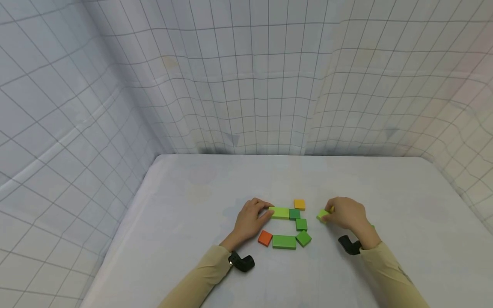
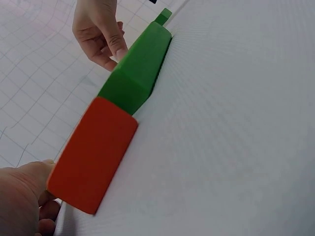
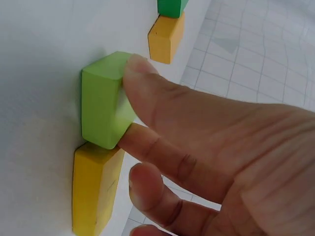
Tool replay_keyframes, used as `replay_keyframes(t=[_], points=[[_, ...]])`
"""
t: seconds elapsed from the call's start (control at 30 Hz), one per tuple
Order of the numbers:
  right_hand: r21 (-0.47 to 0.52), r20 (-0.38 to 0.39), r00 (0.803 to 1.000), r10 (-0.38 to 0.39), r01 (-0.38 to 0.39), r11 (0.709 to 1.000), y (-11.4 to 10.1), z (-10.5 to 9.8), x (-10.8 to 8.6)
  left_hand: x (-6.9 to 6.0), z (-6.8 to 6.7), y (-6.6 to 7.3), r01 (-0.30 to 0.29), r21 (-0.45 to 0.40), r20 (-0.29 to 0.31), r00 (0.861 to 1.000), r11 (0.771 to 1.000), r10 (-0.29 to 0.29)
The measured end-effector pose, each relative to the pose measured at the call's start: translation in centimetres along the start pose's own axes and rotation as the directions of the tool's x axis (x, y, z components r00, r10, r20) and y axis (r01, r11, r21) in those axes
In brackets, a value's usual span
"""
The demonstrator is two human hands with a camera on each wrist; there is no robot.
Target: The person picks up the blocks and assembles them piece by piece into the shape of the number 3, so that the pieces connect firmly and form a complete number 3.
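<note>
Head view, from the near edge outward: two tan sleeves [image 1: 202, 276] reach in over the white tabletop [image 1: 308, 286], each with a black wrist device [image 1: 241, 262] near its cuff. Nearest of the pieces are a red-orange block [image 1: 265, 238], set at an angle, a long green block [image 1: 284, 242] just beside it, and a turned green block [image 1: 304, 238] at the long one's right end. A small green block [image 1: 301, 224] stands just beyond the turned one.

Farther out, the left hand [image 1: 249, 219] is to the left of the group, thumb and forefinger narrowly apart at the left end of the long lime block [image 1: 280, 213]; the thumb seems to touch it, but whether the fingers pinch it I cannot tell. A dark green block [image 1: 294, 214] meets the lime block's right end, and an amber block [image 1: 299, 205] lies just past that.

Well to the right, the right hand [image 1: 346, 214] holds a light green block [image 3: 101, 105] between thumb and forefinger, its other fingers loosely bent. In the right wrist view a yellow block [image 3: 96, 189] sits against or just beside that block's lower end.

Beyond the tabletop hangs a white gridded curtain [image 1: 265, 85].
</note>
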State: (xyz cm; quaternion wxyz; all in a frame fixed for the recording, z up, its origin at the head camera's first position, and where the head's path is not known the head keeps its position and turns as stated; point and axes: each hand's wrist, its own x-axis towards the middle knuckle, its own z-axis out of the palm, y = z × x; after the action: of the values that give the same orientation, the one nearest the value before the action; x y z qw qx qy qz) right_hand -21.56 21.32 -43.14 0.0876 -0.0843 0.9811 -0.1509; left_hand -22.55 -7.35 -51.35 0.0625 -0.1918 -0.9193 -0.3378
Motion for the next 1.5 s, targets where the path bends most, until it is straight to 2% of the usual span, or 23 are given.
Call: replay_keyframes(t=[0.53, 0.77, 1.0, 1.2, 1.5], points=[[0.042, 0.052, 0.996, 0.068, -0.07, 0.997, 0.7, -0.9, 4.6, 0.0, 0.0, 0.1, 0.007, 0.006, 0.001, 1.0, 1.0, -0.007], [0.103, 0.069, 0.995, 0.074, -0.081, 0.991, 0.5, -1.0, 6.0, 0.0, -0.1, 0.2, 0.005, 0.007, -0.004, 1.0, 1.0, -0.005], [0.225, 0.113, 0.991, 0.076, -0.101, 0.969, 0.7, -0.4, 7.2, 0.0, -0.1, 0.2, 0.002, 0.004, -0.004, 1.0, 1.0, -0.002], [0.274, 0.157, 0.983, 0.095, -0.136, 0.952, 1.1, 0.1, 8.1, -0.1, -0.1, 0.2, -0.004, -0.003, -0.004, 1.0, 1.0, 0.004], [0.327, 0.214, 0.974, 0.071, -0.14, 0.935, 1.3, 0.4, 8.8, 0.0, -0.1, 0.1, 0.004, 0.003, 0.0, 1.0, 1.0, -0.004]])
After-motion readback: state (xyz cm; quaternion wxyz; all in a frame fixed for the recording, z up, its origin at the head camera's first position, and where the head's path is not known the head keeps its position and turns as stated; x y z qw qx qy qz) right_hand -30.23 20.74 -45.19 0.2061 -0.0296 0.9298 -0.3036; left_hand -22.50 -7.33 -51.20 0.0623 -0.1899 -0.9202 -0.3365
